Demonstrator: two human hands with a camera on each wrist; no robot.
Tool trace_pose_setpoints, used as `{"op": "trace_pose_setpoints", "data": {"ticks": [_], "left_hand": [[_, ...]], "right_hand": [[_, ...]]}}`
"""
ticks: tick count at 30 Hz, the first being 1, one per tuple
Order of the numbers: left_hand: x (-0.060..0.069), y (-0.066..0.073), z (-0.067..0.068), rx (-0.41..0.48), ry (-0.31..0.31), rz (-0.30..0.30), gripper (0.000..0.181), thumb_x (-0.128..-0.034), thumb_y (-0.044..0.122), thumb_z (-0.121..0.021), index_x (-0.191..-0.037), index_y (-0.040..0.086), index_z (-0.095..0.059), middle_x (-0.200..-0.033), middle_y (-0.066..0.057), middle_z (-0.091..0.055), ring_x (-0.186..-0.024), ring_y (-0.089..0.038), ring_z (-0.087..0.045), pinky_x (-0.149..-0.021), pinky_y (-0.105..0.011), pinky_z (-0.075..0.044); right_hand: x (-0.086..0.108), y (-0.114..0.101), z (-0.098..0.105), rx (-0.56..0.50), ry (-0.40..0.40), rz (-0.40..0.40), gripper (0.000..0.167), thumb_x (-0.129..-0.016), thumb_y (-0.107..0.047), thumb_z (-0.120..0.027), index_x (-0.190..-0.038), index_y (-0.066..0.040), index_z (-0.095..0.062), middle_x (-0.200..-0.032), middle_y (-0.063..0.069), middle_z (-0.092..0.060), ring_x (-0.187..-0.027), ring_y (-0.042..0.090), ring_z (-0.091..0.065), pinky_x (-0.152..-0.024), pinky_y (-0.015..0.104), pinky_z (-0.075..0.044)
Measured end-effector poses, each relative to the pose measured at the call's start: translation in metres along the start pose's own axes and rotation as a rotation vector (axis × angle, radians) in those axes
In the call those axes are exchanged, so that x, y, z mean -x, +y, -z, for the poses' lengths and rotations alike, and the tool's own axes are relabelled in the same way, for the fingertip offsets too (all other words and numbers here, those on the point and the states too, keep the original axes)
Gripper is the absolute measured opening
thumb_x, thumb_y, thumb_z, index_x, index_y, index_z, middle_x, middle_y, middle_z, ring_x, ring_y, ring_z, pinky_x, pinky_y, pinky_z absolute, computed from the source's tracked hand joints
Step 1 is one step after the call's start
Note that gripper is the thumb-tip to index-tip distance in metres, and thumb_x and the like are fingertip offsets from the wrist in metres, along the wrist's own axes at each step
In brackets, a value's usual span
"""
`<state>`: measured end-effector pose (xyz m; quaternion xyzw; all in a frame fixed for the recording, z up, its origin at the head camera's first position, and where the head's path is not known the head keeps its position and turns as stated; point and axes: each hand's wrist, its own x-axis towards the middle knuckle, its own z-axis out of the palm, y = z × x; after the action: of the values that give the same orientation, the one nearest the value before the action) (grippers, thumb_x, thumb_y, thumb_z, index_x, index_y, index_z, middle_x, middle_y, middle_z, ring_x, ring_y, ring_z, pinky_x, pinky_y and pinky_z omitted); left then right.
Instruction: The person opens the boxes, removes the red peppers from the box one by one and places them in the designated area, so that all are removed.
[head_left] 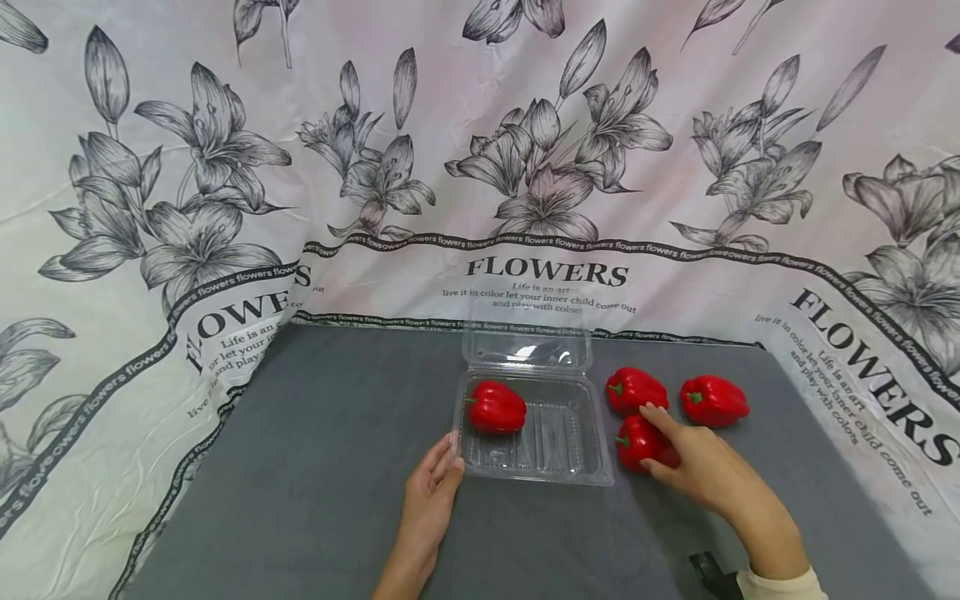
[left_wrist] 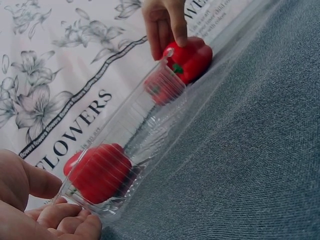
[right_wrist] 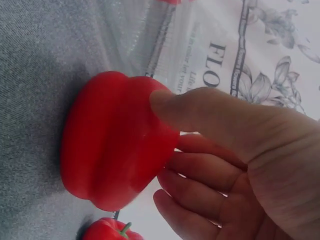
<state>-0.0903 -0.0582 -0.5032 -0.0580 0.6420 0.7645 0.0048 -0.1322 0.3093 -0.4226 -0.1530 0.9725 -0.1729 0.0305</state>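
Note:
A clear plastic clamshell box point(head_left: 566, 429) stands in the middle of the table with its lid raised at the back. One red bell pepper point(head_left: 497, 407) lies in its left part. At the box's left front edge, my left hand point(head_left: 431, 492) pinches the rim between thumb and fingers. Right of the box, my right hand point(head_left: 701, 467) grips another red bell pepper point(right_wrist: 112, 145), thumb on one side and fingers round the other. That pepper is partly hidden by the hand in the head view. Two more red bell peppers, one nearer point(head_left: 636, 390) and one farther right point(head_left: 714, 401), lie behind it.
A dark grey cloth point(head_left: 300, 467) covers the table. White fabric with printed flowers point(head_left: 540, 167) hangs along the back and both sides, close behind the raised lid. A dark strap point(head_left: 712, 575) sits at the right wrist.

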Motion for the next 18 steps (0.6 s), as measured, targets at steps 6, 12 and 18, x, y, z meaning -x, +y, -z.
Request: {"op": "trace_pose_setpoints", "data": {"ticks": [6,12,18], "left_hand": [[0.001,0.001,0.0,0.003,0.004,-0.001,0.051,-0.1091,0.007,-0.057,-0.158,-0.001,-0.044,-0.161,-0.014,-0.048,-0.151,-0.025,-0.041,-0.115,-0.019,-0.04],[0.0,0.0,0.0,-0.005,0.01,-0.009,0.051,-0.1089,0.007,-0.057,-0.158,-0.002,-0.045,-0.161,-0.015,-0.048,-0.151,-0.027,-0.042,-0.115,-0.02,-0.04],[0.001,0.002,0.0,-0.003,0.009,-0.001,0.051,-0.1088,0.007,-0.058,-0.158,0.0,-0.045,-0.161,-0.014,-0.049,-0.151,-0.025,-0.041,-0.115,-0.019,-0.04]], "right_hand": [[0.001,-0.004,0.002,-0.019,-0.018,-0.018,0.08,-0.087,-0.023,-0.088,-0.155,-0.003,-0.051,-0.06,-0.006,-0.045,-0.055,0.009,-0.046,-0.055,0.028,-0.043],[-0.004,-0.011,0.007,-0.035,0.034,0.013,0.076,-0.09,-0.024,-0.085,-0.156,-0.005,-0.051,-0.055,-0.007,-0.036,-0.044,0.006,-0.034,-0.048,0.026,-0.041],[-0.012,-0.024,0.01,-0.05,0.041,0.051,0.075,-0.092,-0.022,-0.083,-0.157,-0.006,-0.049,-0.055,-0.007,-0.042,-0.045,0.006,-0.04,-0.052,0.026,-0.046]]}}
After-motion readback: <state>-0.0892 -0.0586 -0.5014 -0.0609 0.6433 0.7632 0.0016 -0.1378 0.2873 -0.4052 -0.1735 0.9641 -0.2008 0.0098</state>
